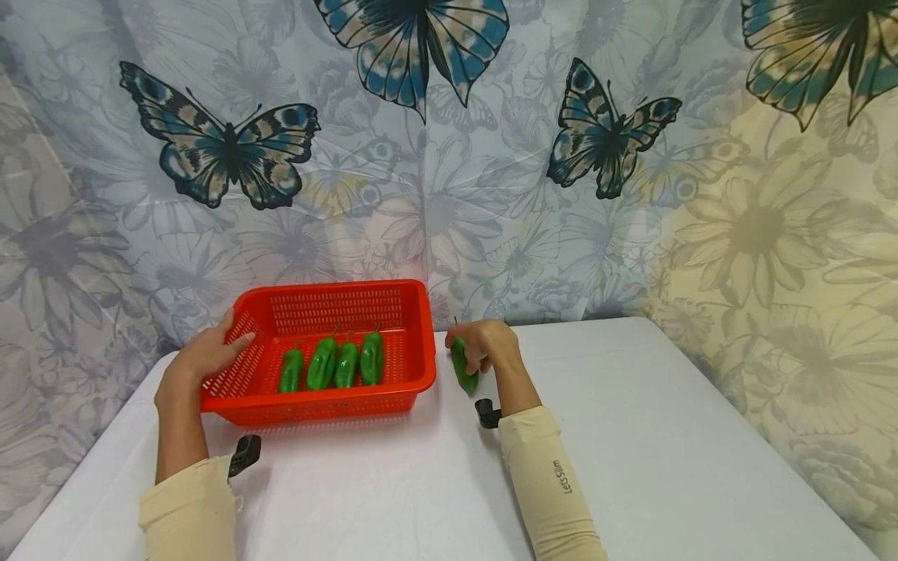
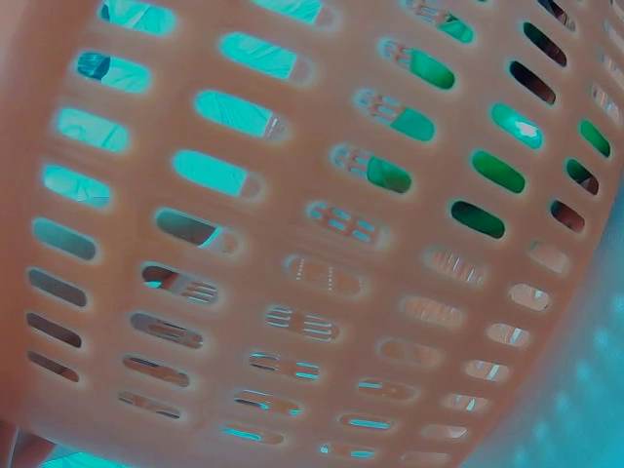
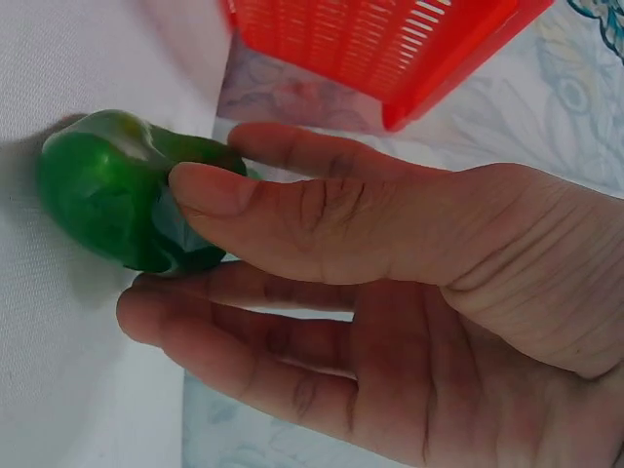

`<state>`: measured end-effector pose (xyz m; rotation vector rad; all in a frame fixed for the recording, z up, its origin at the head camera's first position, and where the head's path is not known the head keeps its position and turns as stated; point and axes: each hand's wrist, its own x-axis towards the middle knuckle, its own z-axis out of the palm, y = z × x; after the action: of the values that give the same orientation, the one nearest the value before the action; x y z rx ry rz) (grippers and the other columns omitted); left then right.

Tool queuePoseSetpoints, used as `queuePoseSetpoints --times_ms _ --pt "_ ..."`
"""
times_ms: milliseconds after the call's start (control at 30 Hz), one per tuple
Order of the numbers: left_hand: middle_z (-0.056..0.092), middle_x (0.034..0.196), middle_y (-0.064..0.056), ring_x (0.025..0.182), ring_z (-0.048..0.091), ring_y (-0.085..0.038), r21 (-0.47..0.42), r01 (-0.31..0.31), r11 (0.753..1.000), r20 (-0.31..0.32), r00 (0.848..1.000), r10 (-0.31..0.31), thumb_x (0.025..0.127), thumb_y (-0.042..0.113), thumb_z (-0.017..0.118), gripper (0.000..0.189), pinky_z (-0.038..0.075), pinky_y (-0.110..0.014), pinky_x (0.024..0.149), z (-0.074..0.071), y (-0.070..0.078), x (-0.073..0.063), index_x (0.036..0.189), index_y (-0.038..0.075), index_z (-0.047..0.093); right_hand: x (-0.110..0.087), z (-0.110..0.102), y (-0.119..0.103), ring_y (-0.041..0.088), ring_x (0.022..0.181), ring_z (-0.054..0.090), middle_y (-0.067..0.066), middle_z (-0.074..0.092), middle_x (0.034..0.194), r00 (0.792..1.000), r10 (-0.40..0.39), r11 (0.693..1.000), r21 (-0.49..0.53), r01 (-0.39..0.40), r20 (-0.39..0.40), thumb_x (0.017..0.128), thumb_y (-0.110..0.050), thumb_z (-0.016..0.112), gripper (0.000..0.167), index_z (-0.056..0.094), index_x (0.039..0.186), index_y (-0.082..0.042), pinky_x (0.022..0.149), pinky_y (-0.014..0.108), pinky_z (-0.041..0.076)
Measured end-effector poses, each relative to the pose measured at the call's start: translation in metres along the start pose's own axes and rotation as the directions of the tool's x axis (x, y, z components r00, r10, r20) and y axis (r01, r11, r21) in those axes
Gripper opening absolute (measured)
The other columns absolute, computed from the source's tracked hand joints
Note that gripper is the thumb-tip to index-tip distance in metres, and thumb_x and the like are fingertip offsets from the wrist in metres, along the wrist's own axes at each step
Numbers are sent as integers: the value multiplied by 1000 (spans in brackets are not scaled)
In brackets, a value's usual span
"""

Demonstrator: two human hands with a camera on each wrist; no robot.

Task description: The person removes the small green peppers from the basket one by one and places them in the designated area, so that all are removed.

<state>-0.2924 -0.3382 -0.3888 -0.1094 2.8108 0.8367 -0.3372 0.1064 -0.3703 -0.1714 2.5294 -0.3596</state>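
My left hand (image 1: 203,358) holds the left side of a red plastic basket (image 1: 316,402), its thumb over the rim. Several green peppers (image 1: 322,364) lie side by side inside, stems toward the back. The left wrist view is filled by the basket's slotted wall (image 2: 107,234), which hides that hand's fingers almost wholly. To the right of the basket, my right hand (image 1: 489,343) pinches another green pepper (image 1: 461,368) between thumb and fingers. Up close in the right wrist view, this glossy pepper (image 3: 97,185) is at the white cloth, the thumb (image 3: 219,190) lying against it.
A white cloth-covered table (image 1: 666,436) extends to the right and in front of the basket. Behind it hangs a fabric backdrop (image 1: 491,234) printed with butterflies and flowers. The basket's right wall stands a short way left of my right hand.
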Motion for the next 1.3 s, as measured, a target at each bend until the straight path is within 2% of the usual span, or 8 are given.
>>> queuePoseSetpoints --times_ms 200,400,567,700,833,1067,1133,1300 --pt "23 157 -47 115 59 -49 -16 1 1000 1 1000 -1 109 53 39 90 64 -51 91 0 0 0 161 10 -20 -1 -2 -1 28 95 78 12 52 144 1000 -1 1000 -31 1 12 90 -6 79 68 55 147 -34 77 31 63" --pt "24 156 -47 108 63 -45 -34 18 999 1 1000 -18 108 54 40 91 66 -48 85 -1 2 -2 161 12 -21 -8 -6 -3 35 105 76 11 55 139 1000 -10 1000 -10 10 1 89 -6 80 69 53 148 -31 85 35 64" --pt "25 155 -47 106 63 -44 -25 16 1000 -3 1000 -16 109 52 39 89 66 -48 85 -1 5 -4 161 11 -20 -19 -12 -5 30 97 75 7 61 136 998 6 1000 -10 -7 -68 91 -12 80 64 54 147 -31 75 33 60" --pt "26 154 -47 103 64 -43 -23 18 1000 -3 1000 -18 109 52 38 89 66 -48 84 -2 5 -4 161 10 -20 -31 -17 -8 25 91 73 9 66 136 981 -69 997 -29 65 -179 95 -15 75 55 55 145 -25 78 37 57" --pt "25 155 -47 106 62 -44 -31 19 999 4 1000 -19 108 54 39 90 66 -48 85 -2 4 -5 161 11 -21 -39 -19 -14 26 107 68 12 68 134 922 -251 967 -104 231 -294 99 -16 69 42 56 139 -15 93 44 58" --pt "24 156 -47 108 62 -45 -37 20 999 6 1000 -20 108 54 39 90 66 -48 86 -1 2 -4 161 11 -21 -40 -12 -47 27 106 69 13 74 119 724 -539 841 -237 486 -430 102 -10 63 31 61 133 -4 96 40 60" --pt "22 157 -47 110 60 -47 -34 18 999 7 1000 -18 109 53 39 89 65 -49 87 -1 3 -4 161 11 -21 -37 -6 -61 26 110 69 13 73 123 687 -585 810 -271 520 -430 103 -11 63 31 62 132 -3 100 39 59" --pt "22 158 -47 113 59 -48 -35 12 999 5 1000 -12 109 52 39 88 65 -49 88 0 2 -3 161 11 -20 -26 17 -90 24 123 66 9 71 133 702 -644 763 -321 561 -304 103 -14 66 36 64 138 -6 108 36 56"
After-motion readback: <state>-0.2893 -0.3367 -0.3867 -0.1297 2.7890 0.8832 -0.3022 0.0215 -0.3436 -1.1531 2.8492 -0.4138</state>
